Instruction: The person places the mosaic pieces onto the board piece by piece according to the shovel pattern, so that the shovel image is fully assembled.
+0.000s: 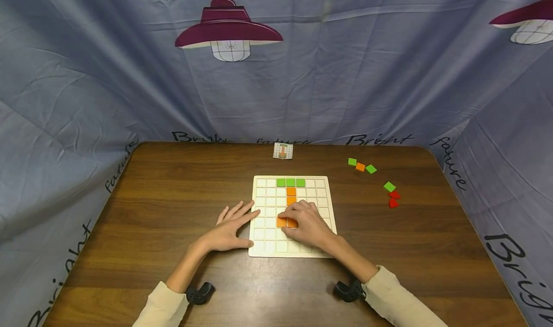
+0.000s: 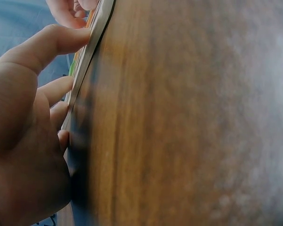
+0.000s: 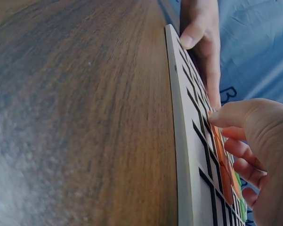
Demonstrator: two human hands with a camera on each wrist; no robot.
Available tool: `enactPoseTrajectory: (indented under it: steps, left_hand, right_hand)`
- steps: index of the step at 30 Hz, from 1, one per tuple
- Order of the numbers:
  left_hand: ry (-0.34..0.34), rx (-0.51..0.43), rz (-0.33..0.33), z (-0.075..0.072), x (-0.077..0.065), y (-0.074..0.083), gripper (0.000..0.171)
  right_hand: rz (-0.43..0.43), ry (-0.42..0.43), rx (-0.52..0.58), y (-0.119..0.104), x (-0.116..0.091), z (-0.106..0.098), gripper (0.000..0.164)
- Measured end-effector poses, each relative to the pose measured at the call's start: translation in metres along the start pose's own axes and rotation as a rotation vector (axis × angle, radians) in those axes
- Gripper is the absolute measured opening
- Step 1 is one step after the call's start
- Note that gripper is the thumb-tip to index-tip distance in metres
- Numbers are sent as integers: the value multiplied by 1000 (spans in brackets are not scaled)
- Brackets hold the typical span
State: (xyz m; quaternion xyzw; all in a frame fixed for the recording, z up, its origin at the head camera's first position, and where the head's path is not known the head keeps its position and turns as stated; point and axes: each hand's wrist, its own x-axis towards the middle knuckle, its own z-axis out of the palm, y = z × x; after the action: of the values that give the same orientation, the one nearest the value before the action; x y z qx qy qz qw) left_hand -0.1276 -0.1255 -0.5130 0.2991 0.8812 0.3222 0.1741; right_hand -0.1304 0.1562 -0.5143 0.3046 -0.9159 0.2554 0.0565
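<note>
A pale square grid board [image 1: 270,246] lies flat on the table. Three green tiles [image 1: 291,182] fill neighbouring cells in its top row, and orange tiles [image 1: 291,191] run down below the middle one. My right hand [image 1: 307,225] is over the board's middle, its thumb and index finger pinching an orange tile [image 1: 281,222] at the left end of a lower orange row. Part of that row is hidden under the hand. With fingers spread, my left hand [image 1: 226,231] touches the board's left edge; in the left wrist view its thumb [image 2: 73,40] rests against the rim.
Toward the back stands a small pattern card [image 1: 282,151]. Right of the board lie loose green tiles [image 1: 371,169], an orange tile [image 1: 360,166] and red pieces [image 1: 393,202]. The brown table [image 1: 181,187] is bordered by a printed grey-blue cloth [image 1: 345,91].
</note>
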Motion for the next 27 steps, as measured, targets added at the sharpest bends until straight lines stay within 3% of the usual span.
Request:
enactPoseTrajectory:
  steps: [6,11,18,27]
  left_hand:
    - [-5,0,-8,-1,0,1,82]
    - [-3,-4,-3,0,0,-1,82]
    - [-1,0,4,-1,0,0,83]
    - [-3,2,6,-1,0,0,83]
  right_hand:
    - [9,45,41,5,1,-8,21]
    - [67,100,95,20,-2,-21,18]
    - [156,200,98,61,-13,-43,20]
    - [346,270,80,121,-24,-79,27]
